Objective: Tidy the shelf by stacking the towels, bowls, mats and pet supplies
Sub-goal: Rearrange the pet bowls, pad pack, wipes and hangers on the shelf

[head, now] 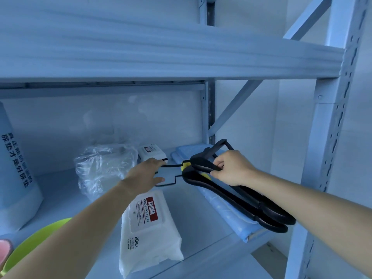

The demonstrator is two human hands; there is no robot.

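Observation:
My right hand (229, 168) grips a black long-handled tool (237, 200) with a yellow part near its head, held over a folded blue mat (227, 210) at the shelf's right end. My left hand (150, 174) holds the tool's thin black wire frame (171, 178) at its far end. A white pack of pet wipes (149, 230) with a red label lies on the shelf below my left arm. A small white box (151, 153) sits behind my left hand.
A crumpled clear plastic bag (102, 168) lies at the back. A tall white bag with printed characters (16, 174) stands at the left. A green bowl (38, 238) shows at the lower left corner. Shelf uprights (322, 158) and a diagonal brace (235, 105) frame the right side.

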